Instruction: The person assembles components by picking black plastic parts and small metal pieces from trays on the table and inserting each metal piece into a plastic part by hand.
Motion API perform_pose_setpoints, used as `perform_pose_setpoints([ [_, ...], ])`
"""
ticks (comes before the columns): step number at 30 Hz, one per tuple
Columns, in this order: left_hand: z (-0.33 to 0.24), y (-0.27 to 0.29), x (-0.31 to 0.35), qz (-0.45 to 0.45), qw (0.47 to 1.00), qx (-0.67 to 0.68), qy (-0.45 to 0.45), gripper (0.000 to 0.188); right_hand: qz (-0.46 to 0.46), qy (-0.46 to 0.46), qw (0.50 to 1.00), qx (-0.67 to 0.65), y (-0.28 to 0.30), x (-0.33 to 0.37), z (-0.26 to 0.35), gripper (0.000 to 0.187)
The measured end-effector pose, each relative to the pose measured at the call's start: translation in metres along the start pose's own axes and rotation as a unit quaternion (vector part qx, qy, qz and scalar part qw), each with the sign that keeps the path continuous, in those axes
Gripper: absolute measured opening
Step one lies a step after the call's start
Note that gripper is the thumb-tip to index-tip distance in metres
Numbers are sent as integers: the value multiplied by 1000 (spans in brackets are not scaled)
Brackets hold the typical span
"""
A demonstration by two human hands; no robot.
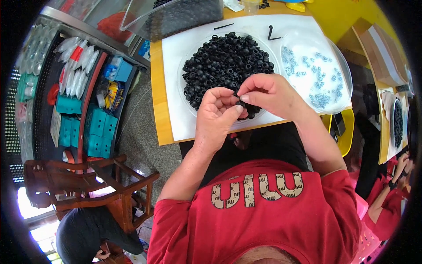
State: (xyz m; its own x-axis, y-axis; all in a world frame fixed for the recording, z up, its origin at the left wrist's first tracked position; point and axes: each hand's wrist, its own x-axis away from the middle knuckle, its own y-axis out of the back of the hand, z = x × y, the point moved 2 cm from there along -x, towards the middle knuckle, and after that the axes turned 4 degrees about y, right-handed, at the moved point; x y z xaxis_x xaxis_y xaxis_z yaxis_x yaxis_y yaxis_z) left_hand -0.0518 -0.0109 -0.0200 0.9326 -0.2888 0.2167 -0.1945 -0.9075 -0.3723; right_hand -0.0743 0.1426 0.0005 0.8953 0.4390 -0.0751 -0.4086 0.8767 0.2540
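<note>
Nearest, just below both hands, one red shirt (259,220) with tan lettering across it. Pinched at the tips of the left hand (216,111), between thumb and curled fingers with the palm turned up: one small black piece (240,104). Angled in from the opposite side, right hand (269,93) with palm down, knuckles raised, thumb and forefinger tips meeting right beside that piece; impossible to tell whether gripping anything there. Under and beyond both hands, one round clear tray (180,72) with one heap of black pieces (224,61), too many to count. Right of the right hand, a second clear tray (350,83), scattered with tiny bluish pieces (320,101), likewise uncountable. Farther beyond the hands, two thin black items: one straight strip (224,26), one L-shaped strip (271,32). Beneath both trays, one white sheet (173,57); beneath that, one wooden table (162,119). Beyond the left hand, one clear bin (193,17), full of dark pieces.
</note>
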Motion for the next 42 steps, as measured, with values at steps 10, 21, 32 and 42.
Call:
perform_pose_setpoints([
  [10,-3,5,-1,-24,998,53,21,32,-135,255,931,224,-16,16,3,26],
  [21,-1,7,-2,-1,994,112,-5,26,-167,305,909,227,-24,13,-1,21],
  [32,-27,15,-14,-30,999,-1,19,20,-198,158,962,97,19,34,7,23],
  [42,-158,35,-121,-80,973,-62,-208,24,-416,18,909,26,114,106,-19,14],
])
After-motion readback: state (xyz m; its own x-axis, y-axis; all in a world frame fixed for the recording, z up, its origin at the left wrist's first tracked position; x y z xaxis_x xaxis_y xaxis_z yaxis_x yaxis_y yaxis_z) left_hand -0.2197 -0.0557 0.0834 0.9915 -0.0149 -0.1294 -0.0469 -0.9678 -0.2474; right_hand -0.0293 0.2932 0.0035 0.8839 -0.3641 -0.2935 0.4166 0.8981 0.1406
